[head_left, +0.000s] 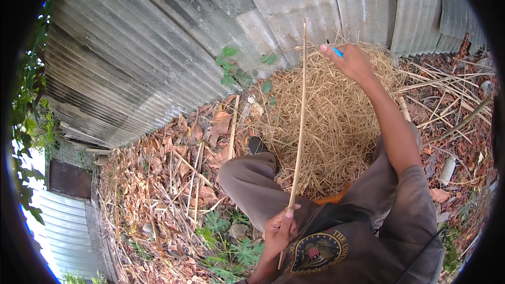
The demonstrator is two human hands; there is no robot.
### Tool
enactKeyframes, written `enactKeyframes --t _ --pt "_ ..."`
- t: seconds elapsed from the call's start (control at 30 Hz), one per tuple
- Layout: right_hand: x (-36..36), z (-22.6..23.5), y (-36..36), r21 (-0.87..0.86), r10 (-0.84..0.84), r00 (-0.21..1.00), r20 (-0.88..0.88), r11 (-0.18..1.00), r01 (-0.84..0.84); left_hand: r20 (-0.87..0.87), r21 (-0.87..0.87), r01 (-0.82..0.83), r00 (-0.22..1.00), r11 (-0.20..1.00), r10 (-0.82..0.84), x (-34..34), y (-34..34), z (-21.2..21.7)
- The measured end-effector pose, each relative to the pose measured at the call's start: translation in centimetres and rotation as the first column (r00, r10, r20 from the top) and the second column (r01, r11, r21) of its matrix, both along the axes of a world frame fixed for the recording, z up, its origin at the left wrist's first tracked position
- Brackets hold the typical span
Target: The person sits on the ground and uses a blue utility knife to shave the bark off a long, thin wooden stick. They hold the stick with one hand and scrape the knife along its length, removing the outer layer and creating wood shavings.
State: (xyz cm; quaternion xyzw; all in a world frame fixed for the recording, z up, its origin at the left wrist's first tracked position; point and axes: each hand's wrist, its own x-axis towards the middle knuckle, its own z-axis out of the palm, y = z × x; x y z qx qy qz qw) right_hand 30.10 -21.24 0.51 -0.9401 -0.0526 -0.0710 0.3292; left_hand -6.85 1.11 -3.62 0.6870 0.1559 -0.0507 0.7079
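While the left hand (279, 231) wraps its fingers round the lower part of a long pale strip (301, 142), slanting up before a straw heap (336, 126), the right hand's (352, 63) fingers clasp a mostly hidden blue object (337, 52).

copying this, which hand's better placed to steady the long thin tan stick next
Likely the left hand: it grips the stick near one end; the right hand holds a slim blue object.
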Motion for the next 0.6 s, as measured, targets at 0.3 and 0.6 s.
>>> enactKeyframes --t 0.3,0.6 --pt "-9.4 -1.1 3.6 -0.260 0.556 0.828 0.072 0.812 -0.522 0.115 -0.043 0.027 0.993 0.999 -0.022 8.9 -1.3 0.8" --pt "-9.1 -2.3 1.9 -0.261 0.560 0.808 0.184 0.820 -0.509 0.163 0.166 -0.026 0.987 0.986 -0.001 9.5 -3.3 1.4"
